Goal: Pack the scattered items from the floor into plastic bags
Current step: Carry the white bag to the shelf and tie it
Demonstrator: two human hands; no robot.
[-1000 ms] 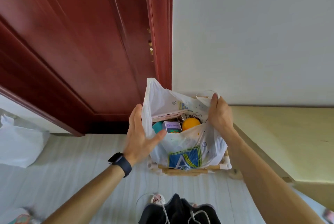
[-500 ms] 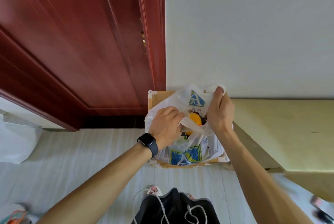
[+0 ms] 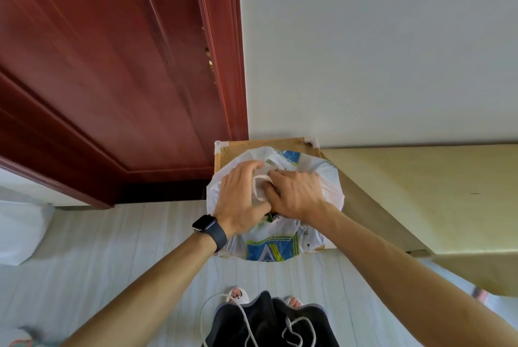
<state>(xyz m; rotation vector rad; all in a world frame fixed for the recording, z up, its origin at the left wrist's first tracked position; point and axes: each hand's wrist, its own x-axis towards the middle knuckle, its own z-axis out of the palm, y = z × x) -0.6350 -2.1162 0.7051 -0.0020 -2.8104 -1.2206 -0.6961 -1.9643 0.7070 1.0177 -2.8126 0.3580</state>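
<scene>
A full white plastic bag (image 3: pixel 280 243) with a blue and yellow logo sits on a small wooden stand (image 3: pixel 224 156) against the wall. Both my hands are on top of it at its mouth. My left hand (image 3: pixel 241 195), with a dark watch on the wrist, grips a twisted white handle of the bag. My right hand (image 3: pixel 294 195) curls round the other handle, right against the left one. The bag's mouth is drawn together, so its contents are hidden.
A dark red door (image 3: pixel 112 80) stands at the left, a white wall behind. A pale yellow surface (image 3: pixel 420 192) lies at the right. Another white bag (image 3: pixel 19 231) rests on the floor at far left. A white cord hangs in front of my dark clothing (image 3: pixel 269 321).
The bag was held wide open, showing an orange ball and boxes. Both hands have drawn the handles together over the middle, and the mouth is now closed.
</scene>
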